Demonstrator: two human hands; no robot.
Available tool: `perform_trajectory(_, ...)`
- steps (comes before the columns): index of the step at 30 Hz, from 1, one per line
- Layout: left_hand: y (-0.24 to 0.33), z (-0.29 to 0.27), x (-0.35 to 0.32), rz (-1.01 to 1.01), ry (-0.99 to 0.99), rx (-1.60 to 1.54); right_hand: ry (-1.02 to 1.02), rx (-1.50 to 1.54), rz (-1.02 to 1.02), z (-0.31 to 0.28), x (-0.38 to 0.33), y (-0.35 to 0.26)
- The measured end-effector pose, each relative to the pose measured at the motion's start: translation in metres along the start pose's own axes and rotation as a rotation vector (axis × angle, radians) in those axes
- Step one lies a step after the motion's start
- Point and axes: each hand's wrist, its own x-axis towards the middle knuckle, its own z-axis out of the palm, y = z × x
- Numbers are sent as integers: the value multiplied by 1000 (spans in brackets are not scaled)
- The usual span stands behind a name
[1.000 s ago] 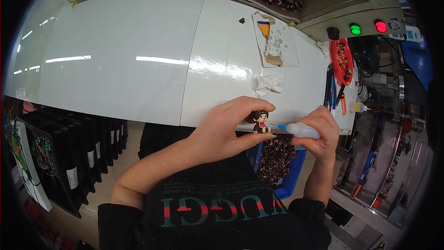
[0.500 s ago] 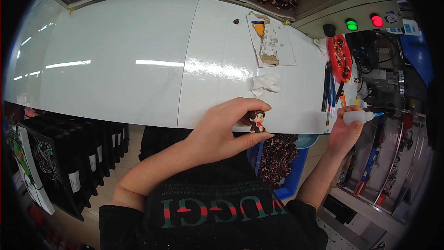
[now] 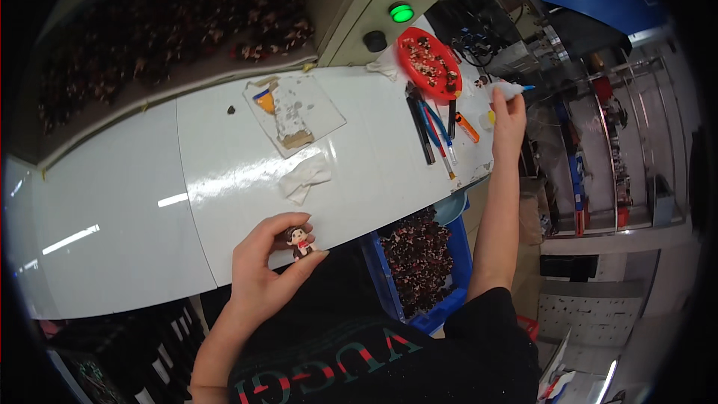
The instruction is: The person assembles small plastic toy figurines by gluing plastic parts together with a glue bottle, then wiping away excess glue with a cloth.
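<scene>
Between the thumb and fingers of my left hand (image 3: 262, 260) is a small figurine (image 3: 301, 245) with dark brown hair, a pale face and a bit of red at its chest. It is held upright just above the table's near edge. Out to the right, my right hand (image 3: 509, 121) grips a white squeeze bottle (image 3: 505, 90) with a blue tip, which points right. That bottle is over the table's right end, beyond an orange marker-like stick (image 3: 467, 128). A crumpled white tissue (image 3: 305, 178) lies a little past my left hand.
A red tray (image 3: 404, 56) of small parts stands beside several brushes and pens (image 3: 423, 138). Farther left are a stained board (image 3: 329, 121) and a dark crumb (image 3: 231, 110). A blue crate (image 3: 384, 282) full of figurine pieces sits below the table edge. Lit buttons (image 3: 401, 12) mark the grey cabinet.
The view has turned toward the right. My right hand has carried the squeeze bottle farther out, past the pens toward the tray. My left hand still holds the figurine near the table edge.
</scene>
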Motion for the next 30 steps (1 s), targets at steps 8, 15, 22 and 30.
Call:
perform_trajectory(8, -4, 6, 0, 7, 27, 51, 59, -692, -6, 8, 39, 87)
perform_trajectory(15, -10, -2, 6, 88, -30, 73, 31, -792, 53, -9, 36, 138)
perform_trajectory(22, -9, -16, -2, 90, -12, 125, 46, -217, -65, 39, -87, 9)
perform_trajectory(30, -14, -13, -3, 89, 29, 106, -632, 39, -349, 113, -230, -97)
